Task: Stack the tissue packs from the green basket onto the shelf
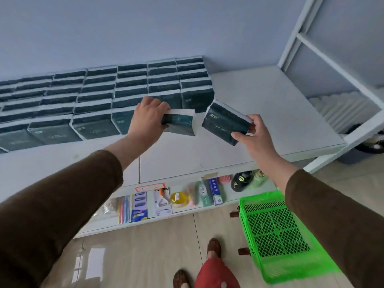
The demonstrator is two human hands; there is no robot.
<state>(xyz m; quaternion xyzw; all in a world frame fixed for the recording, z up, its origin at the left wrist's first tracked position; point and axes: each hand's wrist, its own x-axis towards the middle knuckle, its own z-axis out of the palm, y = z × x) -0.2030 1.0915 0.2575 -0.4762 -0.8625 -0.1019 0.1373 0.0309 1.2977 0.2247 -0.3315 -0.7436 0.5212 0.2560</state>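
A pale blue-grey wall [145,28] fills the top of the view, and below it runs the white shelf [259,113], a broad flat top with a seam down its middle. Beige floor tiles [149,246] spread beneath, glossy enough to catch a window's reflection. To the right stands a white metal rack [324,57] with a ribbed white roll of something on its lower level (too blurred to name).

Against the wall, the stacked tissue packs [99,100] form a dark teal block several layers high, reaching from the left edge to about the shelf's middle. The green basket [276,231] sits on the floor at the right, its mesh bottom bare. A lower shelf ledge [166,202] carries small packaged goods and a black cap [241,180].

Both arms wear brown sleeves [62,204]. The left hand [148,119] grips one tissue pack [179,124] by its end, just in front of the stack's right end. The right hand [252,132] pinches a second pack [225,124], tilted, above the bare shelf top. The two packs are near each other but apart.
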